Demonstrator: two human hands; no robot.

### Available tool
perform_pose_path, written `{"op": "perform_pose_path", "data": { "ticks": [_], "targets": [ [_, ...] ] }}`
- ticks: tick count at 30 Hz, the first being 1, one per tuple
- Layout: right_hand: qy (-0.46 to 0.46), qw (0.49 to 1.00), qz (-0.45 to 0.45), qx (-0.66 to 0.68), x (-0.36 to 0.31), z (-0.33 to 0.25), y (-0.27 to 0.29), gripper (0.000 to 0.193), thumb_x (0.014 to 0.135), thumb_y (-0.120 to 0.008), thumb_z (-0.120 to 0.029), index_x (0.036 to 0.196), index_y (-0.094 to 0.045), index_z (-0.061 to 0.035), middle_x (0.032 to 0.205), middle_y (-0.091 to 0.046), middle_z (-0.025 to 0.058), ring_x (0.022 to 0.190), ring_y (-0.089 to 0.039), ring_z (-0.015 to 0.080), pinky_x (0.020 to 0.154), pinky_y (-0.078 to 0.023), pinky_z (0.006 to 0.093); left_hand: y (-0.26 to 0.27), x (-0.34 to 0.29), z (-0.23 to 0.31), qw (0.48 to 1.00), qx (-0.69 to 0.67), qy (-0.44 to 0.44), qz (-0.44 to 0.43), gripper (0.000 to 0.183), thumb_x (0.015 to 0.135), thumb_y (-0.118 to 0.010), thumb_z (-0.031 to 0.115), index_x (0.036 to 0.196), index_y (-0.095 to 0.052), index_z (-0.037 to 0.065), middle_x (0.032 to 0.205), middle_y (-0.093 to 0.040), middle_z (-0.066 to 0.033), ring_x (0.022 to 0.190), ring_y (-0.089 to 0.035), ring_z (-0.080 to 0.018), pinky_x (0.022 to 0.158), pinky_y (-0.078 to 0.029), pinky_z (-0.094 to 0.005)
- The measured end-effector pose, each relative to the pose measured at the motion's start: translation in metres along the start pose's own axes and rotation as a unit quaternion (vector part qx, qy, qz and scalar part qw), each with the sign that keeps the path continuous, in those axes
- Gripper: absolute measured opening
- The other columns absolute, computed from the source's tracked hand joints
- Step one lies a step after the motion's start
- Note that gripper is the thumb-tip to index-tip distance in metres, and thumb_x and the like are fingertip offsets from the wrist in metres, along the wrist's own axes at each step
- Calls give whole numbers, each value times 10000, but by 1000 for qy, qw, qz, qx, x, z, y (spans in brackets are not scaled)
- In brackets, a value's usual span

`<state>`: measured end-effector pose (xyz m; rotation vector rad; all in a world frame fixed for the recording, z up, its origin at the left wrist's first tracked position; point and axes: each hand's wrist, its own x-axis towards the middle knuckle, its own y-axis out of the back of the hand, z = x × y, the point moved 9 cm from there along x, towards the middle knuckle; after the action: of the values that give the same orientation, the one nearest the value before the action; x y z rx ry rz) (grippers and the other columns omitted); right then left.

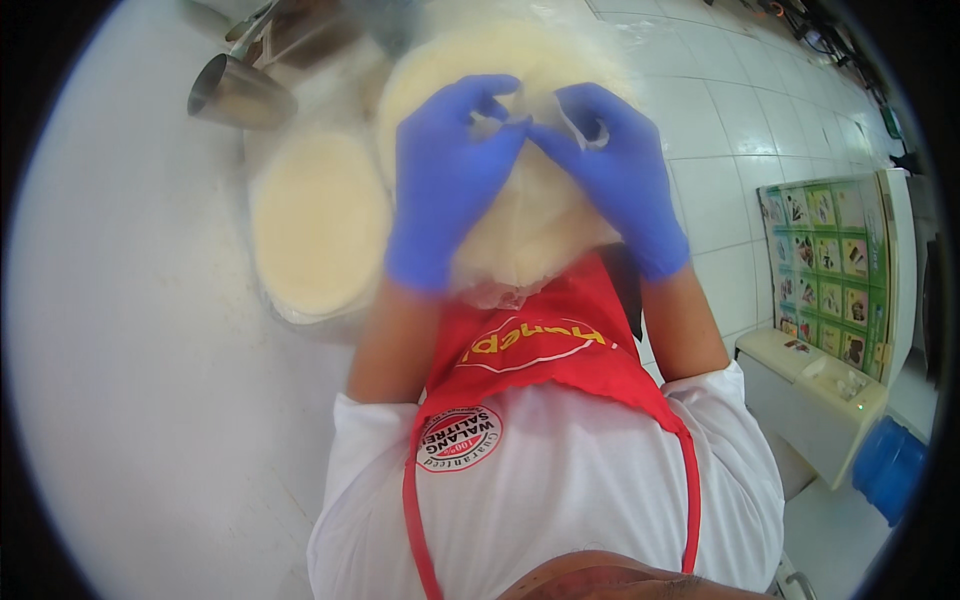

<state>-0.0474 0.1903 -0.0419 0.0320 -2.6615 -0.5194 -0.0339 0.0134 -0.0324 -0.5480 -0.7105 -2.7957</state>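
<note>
The step in hand looks like working loose or parting the clear film (541, 107) over the large pale round (530, 60), which lies directly beneath the two hands and in front of the red apron (560, 310). The left hand (450, 185) and right hand (622, 165), both in blue gloves, are half curled over the round, thumb tips meeting or nearly so and forefingers bent, with film between them. They seem to be pinching it, but whether either has a firm hold cannot be told. The next move probably calls for one layer caught in each hand and a gentle pull apart, since film this thin could tear.

Left of the round, the pale oval (320, 225) rests on the white surface (160, 300); beyond that oval lies a metal cup (240, 95). The round's far edge is blurred, gloves cover its sides, and the film's edges are hard to trace.
</note>
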Motion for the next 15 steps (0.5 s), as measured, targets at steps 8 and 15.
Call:
{"op": "perform_pose_path", "data": {
  "ticks": [8,15],
  "targets": [
    [-48,992,62,101,12,5,35,211,871,-813,-183,929,-691,-20,822,-697,21,765,-637,92,706,-530,278,35,10,-27,985,-85,119,90,153,886,-777,127,991,-775,16,842,-719,-23,770,-625,-92,722,-518,-256],
    [9,997,-17,70,7,10,31,271,829,-804,-160,1030,-690,-17,894,-715,42,856,-673,141,826,-541,312,23,7,-21,981,-170,98,-4,232,922,-624,-19,1135,-713,-24,1025,-725,-58,878,-662,-107,777,-525,-238]
  ]
}}
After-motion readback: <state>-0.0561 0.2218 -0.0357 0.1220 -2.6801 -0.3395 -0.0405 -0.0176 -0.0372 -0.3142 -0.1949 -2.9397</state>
